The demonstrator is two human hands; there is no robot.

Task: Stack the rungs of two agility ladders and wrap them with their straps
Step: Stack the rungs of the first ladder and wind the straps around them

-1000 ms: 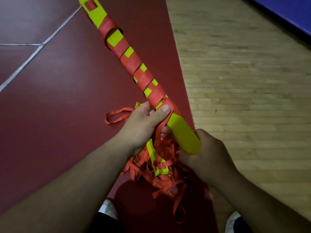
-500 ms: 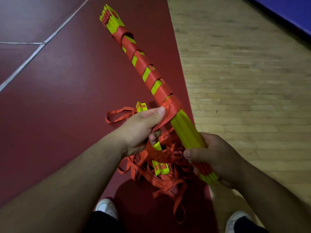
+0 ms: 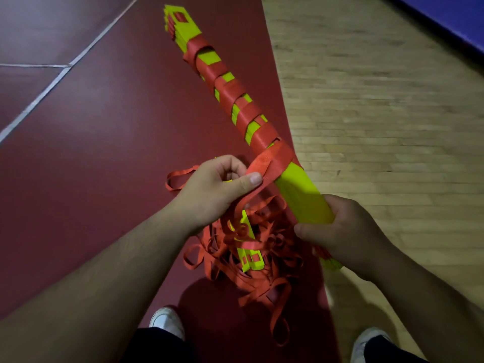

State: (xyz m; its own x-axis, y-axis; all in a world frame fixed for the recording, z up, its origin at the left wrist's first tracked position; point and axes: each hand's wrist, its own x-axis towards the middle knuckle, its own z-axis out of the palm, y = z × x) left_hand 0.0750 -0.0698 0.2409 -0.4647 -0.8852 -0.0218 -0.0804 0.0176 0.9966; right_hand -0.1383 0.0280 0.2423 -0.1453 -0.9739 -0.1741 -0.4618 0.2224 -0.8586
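Rung bundle (image 3: 301,195), yellow, held off the floor, slanting up and away over the red mat (image 3: 104,153). Red strap (image 3: 246,111) spirals round its far half. Left hand (image 3: 217,189) pinches the strap between thumb and curled fingers, just beside the last turn. Right hand (image 3: 348,231) grips the near end, fingers curled round it. Tangle of loose straps (image 3: 262,281) with more yellow rungs lies on the mat below, near white shoes (image 3: 167,323).

I see the yellow rung stack (image 3: 301,197) slanting toward upper centre, red strap (image 3: 251,111) spiralled round it; loose straps (image 3: 251,271) heaped at lower centre.
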